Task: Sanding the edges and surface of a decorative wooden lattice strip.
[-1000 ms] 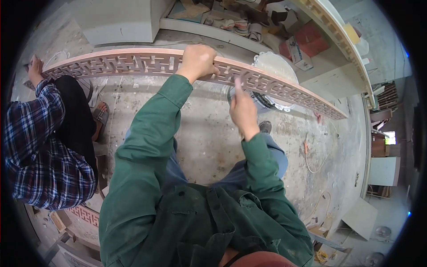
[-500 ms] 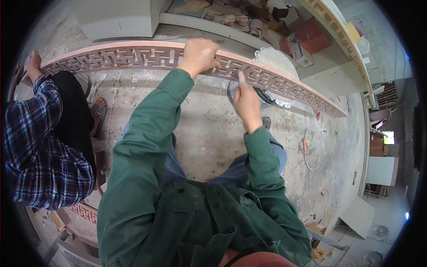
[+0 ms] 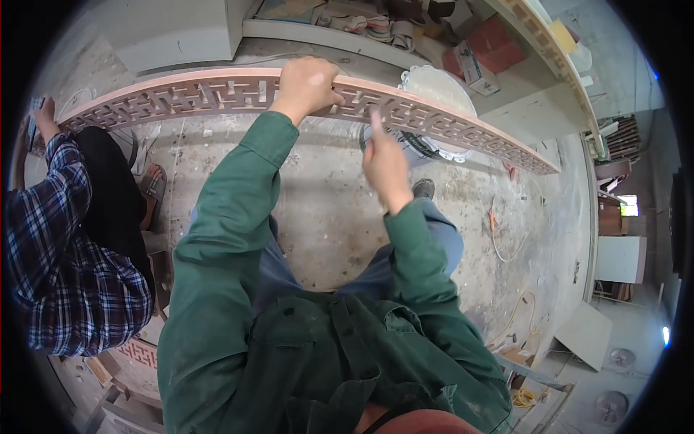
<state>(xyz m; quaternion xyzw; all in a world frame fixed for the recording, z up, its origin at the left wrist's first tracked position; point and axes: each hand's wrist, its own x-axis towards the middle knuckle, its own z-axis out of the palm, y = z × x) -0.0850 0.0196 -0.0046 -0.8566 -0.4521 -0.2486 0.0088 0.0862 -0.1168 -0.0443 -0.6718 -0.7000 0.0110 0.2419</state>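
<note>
A long pinkish-brown lattice panel (image 3: 238, 92), cut with an angular fretwork pattern, stretches across the upper view, standing on its edge. My left hand (image 3: 307, 83) is closed over its upper edge near the middle, thumb on the near face. Just to the right, my right hand (image 3: 387, 165) grips a narrow pale-pink strip (image 3: 376, 119), whose kind I cannot make out. The strip's tip is at the near face of the fretwork; blur hides whether it touches.
A person in a plaid shirt (image 3: 79, 289) sits at the left, one hand by the panel's left end. Behind the panel stands a white bucket (image 3: 437, 90). A cluttered shelf (image 3: 311, 32) lies beyond. An orange-handled cord (image 3: 493, 220) rests on the stained floor.
My right hand has moved slightly left and back toward me with the strip. My left hand keeps its hold on the panel. The whole view has shifted a little.
</note>
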